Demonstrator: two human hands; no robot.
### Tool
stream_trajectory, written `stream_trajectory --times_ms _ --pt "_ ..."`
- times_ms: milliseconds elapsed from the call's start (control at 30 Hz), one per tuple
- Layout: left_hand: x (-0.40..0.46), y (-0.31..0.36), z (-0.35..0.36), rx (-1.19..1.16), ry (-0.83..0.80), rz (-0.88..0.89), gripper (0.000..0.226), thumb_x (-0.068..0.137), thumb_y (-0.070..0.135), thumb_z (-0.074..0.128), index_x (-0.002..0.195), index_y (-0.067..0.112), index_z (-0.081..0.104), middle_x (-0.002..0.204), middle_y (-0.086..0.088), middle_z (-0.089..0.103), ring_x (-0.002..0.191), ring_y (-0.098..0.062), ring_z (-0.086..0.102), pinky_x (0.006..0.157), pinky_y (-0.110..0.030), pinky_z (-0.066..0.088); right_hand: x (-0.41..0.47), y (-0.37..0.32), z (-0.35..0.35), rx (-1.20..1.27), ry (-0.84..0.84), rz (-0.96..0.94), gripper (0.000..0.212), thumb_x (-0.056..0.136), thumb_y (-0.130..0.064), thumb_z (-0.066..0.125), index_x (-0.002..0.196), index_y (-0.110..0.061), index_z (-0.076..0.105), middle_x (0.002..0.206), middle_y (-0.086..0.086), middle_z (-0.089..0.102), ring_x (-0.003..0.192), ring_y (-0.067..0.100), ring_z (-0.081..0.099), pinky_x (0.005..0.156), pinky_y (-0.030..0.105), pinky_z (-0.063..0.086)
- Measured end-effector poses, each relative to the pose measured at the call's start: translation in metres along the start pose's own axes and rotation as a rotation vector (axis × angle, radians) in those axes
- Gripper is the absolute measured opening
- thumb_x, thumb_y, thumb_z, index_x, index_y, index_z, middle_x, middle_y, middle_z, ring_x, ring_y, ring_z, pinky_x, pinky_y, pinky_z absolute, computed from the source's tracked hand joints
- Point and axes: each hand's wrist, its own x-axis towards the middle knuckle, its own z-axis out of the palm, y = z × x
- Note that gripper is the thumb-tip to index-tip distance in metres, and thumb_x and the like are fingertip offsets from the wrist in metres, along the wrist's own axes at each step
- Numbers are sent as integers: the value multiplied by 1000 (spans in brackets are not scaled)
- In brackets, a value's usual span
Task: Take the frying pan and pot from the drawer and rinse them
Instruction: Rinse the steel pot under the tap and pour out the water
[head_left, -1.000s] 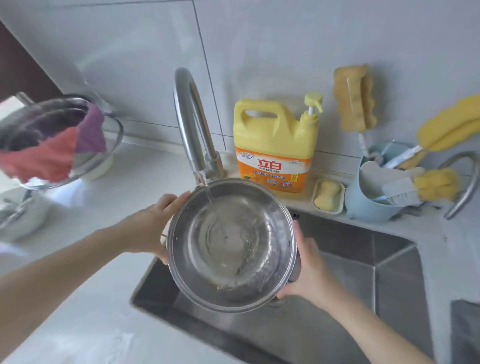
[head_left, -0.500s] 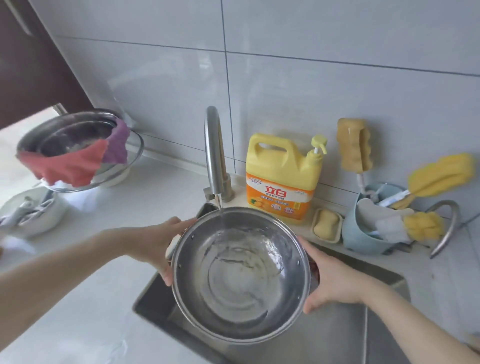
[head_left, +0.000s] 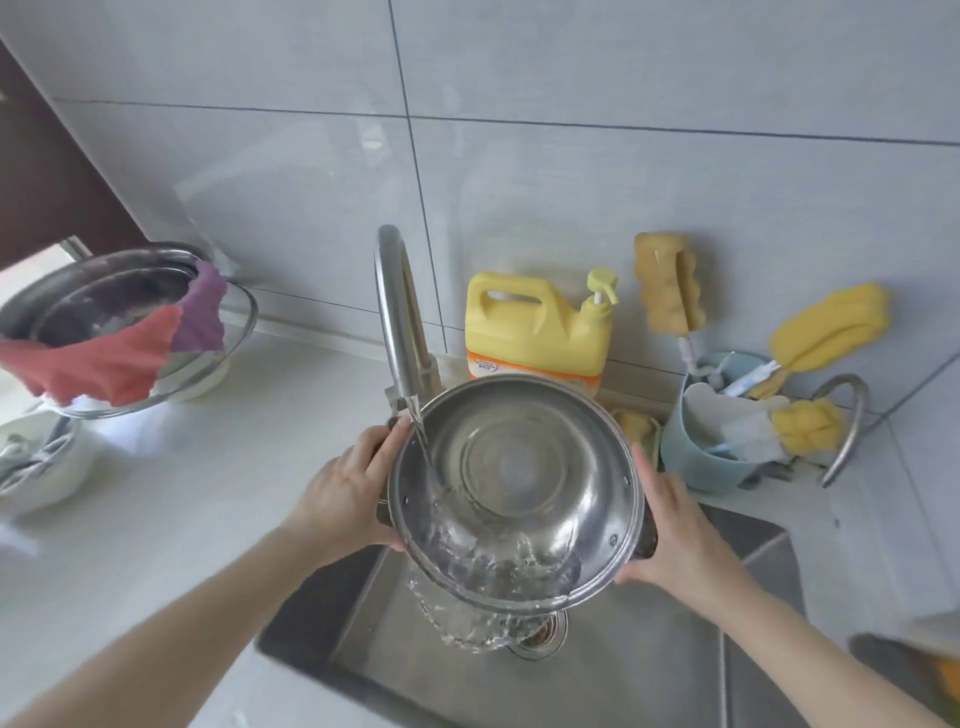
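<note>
- The pot (head_left: 519, 493) is round, shiny stainless steel, with small rivets showing inside its wall and a raised ring on its flat bottom.
- It is held over the sink (head_left: 649, 670), tilted toward the person, its mouth facing the camera.
- Water from the tap (head_left: 397, 317) strikes the pot's inner left wall, pools at the low edge and spills over the rim into the sink above the drain (head_left: 540, 636).
- The left hand (head_left: 345, 499) grips the pot's left side, fingers curled round a dark handle.
- The right hand (head_left: 670, 525) grips the right side at the other dark handle, thumb along the rim.
- On the surface (head_left: 171, 499) behind stand a yellow bottle (head_left: 535, 332), a blue tub (head_left: 711, 447) of sponges and brushes, and, at left, a metal bowl (head_left: 104, 306) draped with a cloth (head_left: 109, 358).
</note>
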Motion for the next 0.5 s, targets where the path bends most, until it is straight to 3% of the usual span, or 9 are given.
stream_trajectory --times_ms 100,200,300,400,500 --pt "-1 14 15 -41 173 -1 141 36 65 87 150 8 25 119 -9 44 78 -33 65 61 -38 58 -14 4 -10 -180 130 -75 150 55 -34 94 143 -54 -25 113 -12 26 99 -1 31 81 20 39" --pt "-1 24 22 -62 401 66 111 67 69 65 148 8 20 120 -15 44 86 -34 59 63 -40 56 -31 14 -16 -299 349 -234 157 37 -24 100 157 -25 -1 109 2 38 96 15 43 80 25 47" --pt "0 33 23 -64 572 132 98 84 63 56 154 15 7 121 -18 44 97 -32 52 67 -41 53 -44 9 -29 -412 464 -295 143 33 -18 100 148 -21 16 108 9 41 91 24 43 60 38 56" --pt "2 40 15 -62 692 157 110 79 56 68 156 18 0 119 -19 45 97 -32 52 69 -42 50 -49 2 -46 -453 557 -398 129 60 -22 87 156 -19 2 104 11 42 86 24 42 67 36 53" --pt "7 43 3 -57 782 192 116 74 48 76 155 17 0 117 -19 44 94 -32 50 73 -40 46 -50 -5 -64 -506 624 -519 80 99 -37 50 157 -18 -2 104 15 43 86 27 42 80 36 41"
